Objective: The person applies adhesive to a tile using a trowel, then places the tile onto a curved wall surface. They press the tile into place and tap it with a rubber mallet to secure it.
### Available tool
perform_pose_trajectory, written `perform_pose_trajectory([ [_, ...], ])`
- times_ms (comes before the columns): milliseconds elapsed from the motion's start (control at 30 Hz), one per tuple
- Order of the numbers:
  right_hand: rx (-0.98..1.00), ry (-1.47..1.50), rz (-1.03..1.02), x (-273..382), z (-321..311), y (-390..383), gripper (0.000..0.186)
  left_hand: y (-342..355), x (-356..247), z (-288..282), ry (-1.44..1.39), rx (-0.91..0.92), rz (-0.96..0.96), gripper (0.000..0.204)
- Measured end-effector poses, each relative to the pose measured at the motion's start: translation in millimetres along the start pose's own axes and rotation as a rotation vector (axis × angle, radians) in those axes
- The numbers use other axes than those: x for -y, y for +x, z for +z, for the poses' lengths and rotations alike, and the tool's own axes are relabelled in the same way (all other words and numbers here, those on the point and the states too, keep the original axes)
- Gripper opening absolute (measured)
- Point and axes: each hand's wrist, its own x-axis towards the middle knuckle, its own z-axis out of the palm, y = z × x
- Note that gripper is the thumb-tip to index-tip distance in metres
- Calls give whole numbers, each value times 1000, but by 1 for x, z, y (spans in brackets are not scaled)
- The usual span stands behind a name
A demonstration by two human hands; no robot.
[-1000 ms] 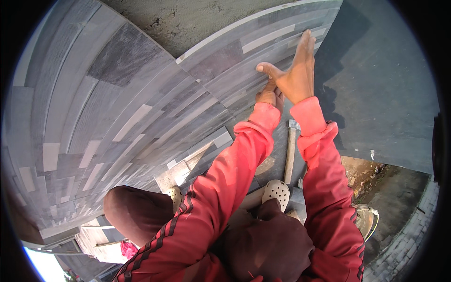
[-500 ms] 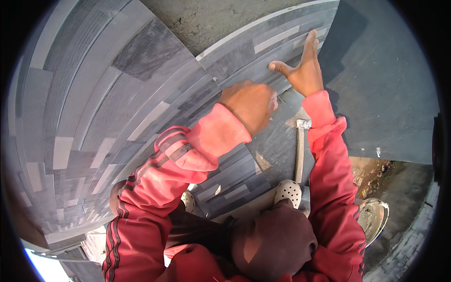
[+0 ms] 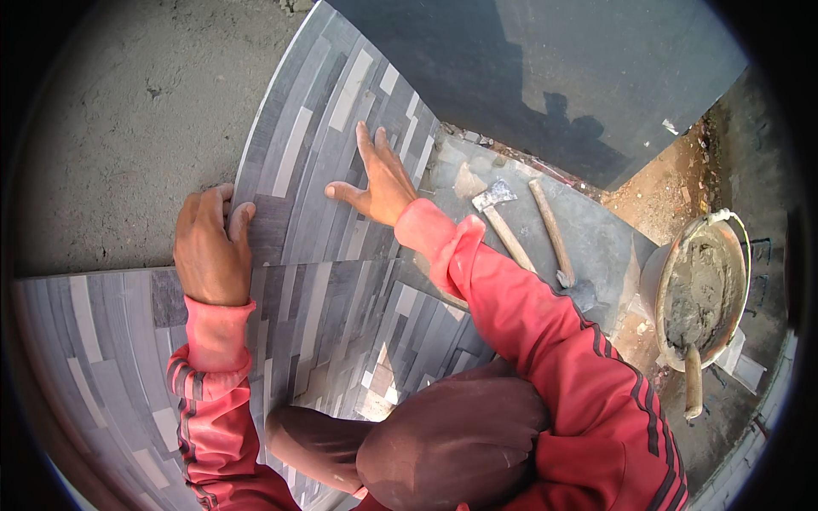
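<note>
A patterned grey tile (image 3: 311,136) with light and dark strips stands against the mortar-coated wall (image 3: 128,119), above other tiles (image 3: 102,375) of the same pattern. My left hand (image 3: 213,247) curls its fingers over the tile's left edge near the lower seam, thumb on the face. My right hand (image 3: 379,183) lies on the tile's face with fingers and thumb spread. Both arms are in red sleeves with dark stripes.
A hammer-like tool (image 3: 507,230) and another wooden-handled tool (image 3: 550,226) lie on a grey slab (image 3: 613,255). A bucket of mortar (image 3: 699,285) with a handled tool in it stands right. A dark panel (image 3: 588,77) is at top right; my covered knees are below.
My left hand has moved from low near the tile seam up to the tile's edge. The view has turned, showing more mortar wall and bucket. My right hand stays spread on the tile.
</note>
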Motion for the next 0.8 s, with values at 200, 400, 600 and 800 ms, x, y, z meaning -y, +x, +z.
perform_pose_trajectory([
  [200, -73, 162, 183, -58, -25, -17, 120, 17, -81, 29, 40, 2, -127, 18],
  [400, -121, 367, 455, -116, -21, -23, 114, 29, -116, 62, 36, -19, -105, 21],
  [600, -121, 354, 478, -136, -26, -31, 110, 18, -134, 76, 28, -58, -143, 25],
  [800, -110, 333, 495, -130, -7, -30, 106, 7, -113, 81, 39, -77, -136, 30],
])
